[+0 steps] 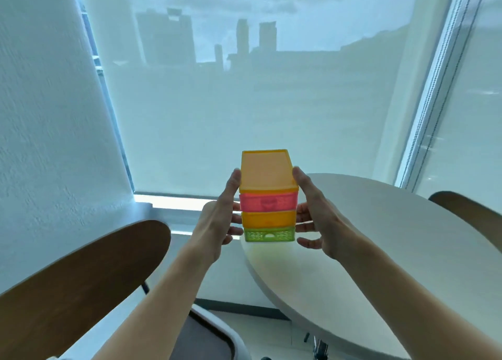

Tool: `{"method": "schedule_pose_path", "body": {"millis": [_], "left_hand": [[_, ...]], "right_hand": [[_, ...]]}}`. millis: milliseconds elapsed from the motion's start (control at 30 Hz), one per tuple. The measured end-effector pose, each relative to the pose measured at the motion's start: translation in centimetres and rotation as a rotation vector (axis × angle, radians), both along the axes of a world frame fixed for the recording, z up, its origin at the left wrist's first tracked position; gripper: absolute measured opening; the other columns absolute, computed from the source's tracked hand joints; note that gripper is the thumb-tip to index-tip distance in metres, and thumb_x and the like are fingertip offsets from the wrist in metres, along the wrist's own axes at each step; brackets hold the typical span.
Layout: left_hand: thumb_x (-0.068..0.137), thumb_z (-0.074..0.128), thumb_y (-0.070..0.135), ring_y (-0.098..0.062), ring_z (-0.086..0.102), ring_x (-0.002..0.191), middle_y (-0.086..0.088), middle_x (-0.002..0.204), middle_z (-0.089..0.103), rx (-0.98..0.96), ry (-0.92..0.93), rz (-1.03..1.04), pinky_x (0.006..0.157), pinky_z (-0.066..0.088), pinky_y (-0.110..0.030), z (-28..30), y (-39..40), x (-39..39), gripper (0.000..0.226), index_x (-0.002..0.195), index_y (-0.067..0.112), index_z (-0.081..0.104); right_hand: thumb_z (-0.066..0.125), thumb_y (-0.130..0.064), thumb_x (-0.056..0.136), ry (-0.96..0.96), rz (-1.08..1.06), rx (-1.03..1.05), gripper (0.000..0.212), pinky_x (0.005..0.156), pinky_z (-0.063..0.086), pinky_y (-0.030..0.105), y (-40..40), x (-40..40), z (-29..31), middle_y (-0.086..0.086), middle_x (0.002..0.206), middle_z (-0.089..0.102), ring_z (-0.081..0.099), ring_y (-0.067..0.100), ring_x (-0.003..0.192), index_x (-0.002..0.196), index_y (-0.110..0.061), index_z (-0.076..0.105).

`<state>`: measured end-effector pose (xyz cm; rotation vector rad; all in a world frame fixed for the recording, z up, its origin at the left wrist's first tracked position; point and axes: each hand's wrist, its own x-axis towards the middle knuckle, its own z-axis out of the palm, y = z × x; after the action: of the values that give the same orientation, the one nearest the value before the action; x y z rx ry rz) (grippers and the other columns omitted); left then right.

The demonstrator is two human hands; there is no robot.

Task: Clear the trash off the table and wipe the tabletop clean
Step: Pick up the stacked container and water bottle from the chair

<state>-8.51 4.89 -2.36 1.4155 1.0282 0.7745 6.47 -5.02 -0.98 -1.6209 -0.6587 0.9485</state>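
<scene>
White round table [380, 251] before a shaded window [244, 101]. Stack of small coloured plastic drawers [267, 196] is held between left hand [220, 221] and right hand [315, 213], fingers curled against its sides, at the table's near edge. No trash or cloth is visible; wiping apparently remains.
</scene>
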Motion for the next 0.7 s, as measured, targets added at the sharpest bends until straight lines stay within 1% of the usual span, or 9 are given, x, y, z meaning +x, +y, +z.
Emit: {"method": "schedule_pose_path", "body": {"millis": [100, 233, 367, 433, 533, 700], "left_hand": [[0.07, 0.037, 0.089, -0.021, 0.058, 0.07, -0.007, 0.082, 0.069, -0.024, 0.0, -0.029, 0.063, 0.041, -0.03, -0.1, 0.9, 3.9, 0.087, 0.093, 0.011, 0.07], [0.073, 0.039, 0.086, -0.022, 0.059, 0.07, -0.008, 0.082, 0.068, -0.049, 0.0, -0.072, 0.06, 0.042, -0.029, -0.1, 2.3, 8.8, 0.087, 0.095, 0.008, 0.069], [0.073, 0.039, 0.087, -0.022, 0.062, 0.07, -0.008, 0.085, 0.069, -0.066, 0.023, -0.123, 0.061, 0.045, -0.029, -0.1, 4.0, 13.0, 0.088, 0.097, 0.008, 0.069], [0.072, 0.04, 0.087, -0.022, 0.063, 0.07, -0.009, 0.085, 0.069, -0.074, 0.027, -0.142, 0.062, 0.047, -0.029, -0.2, 4.8, 14.7, 0.088, 0.097, 0.007, 0.068], [0.073, 0.044, 0.086, -0.024, 0.065, 0.069, -0.011, 0.086, 0.069, -0.096, 0.025, -0.148, 0.062, 0.051, -0.03, -0.4, 6.2, 17.1, 0.089, 0.099, 0.005, 0.067], [0.076, 0.047, 0.082, -0.026, 0.064, 0.07, -0.014, 0.088, 0.068, -0.12, 0.029, -0.158, 0.062, 0.052, -0.031, -0.5, 8.4, 20.3, 0.087, 0.102, 0.001, 0.065]], "right_hand": [[0.042, -0.087, 0.073, 0.004, -0.044, -0.013, 0.087, 0.08, 0.047, 0.038, 0.3, 3.7, -0.1, 0.007, 0.087, 0.07, 0.063, 0.021, 0.086, 0.095, -0.007, 0.068], [0.044, -0.088, 0.072, 0.001, -0.09, -0.033, 0.088, 0.083, 0.049, 0.04, 1.1, 8.3, -0.3, 0.007, 0.086, 0.071, 0.064, 0.022, 0.087, 0.094, -0.006, 0.069], [0.043, -0.09, 0.069, -0.009, -0.113, -0.059, 0.091, 0.078, 0.049, 0.037, 2.2, 12.4, -0.4, 0.008, 0.088, 0.072, 0.064, 0.023, 0.089, 0.094, -0.007, 0.07], [0.043, -0.09, 0.07, -0.018, -0.122, -0.07, 0.091, 0.077, 0.049, 0.037, 3.0, 14.2, -0.4, 0.007, 0.087, 0.071, 0.064, 0.023, 0.088, 0.092, -0.007, 0.07], [0.045, -0.089, 0.07, -0.014, -0.12, -0.093, 0.088, 0.079, 0.049, 0.038, 4.1, 16.7, -0.3, 0.006, 0.081, 0.07, 0.063, 0.024, 0.087, 0.087, -0.007, 0.069], [0.048, -0.09, 0.068, 0.014, -0.123, -0.132, 0.088, 0.08, 0.05, 0.037, 6.4, 19.8, -0.9, 0.007, 0.082, 0.07, 0.063, 0.024, 0.086, 0.086, -0.007, 0.07]]}}
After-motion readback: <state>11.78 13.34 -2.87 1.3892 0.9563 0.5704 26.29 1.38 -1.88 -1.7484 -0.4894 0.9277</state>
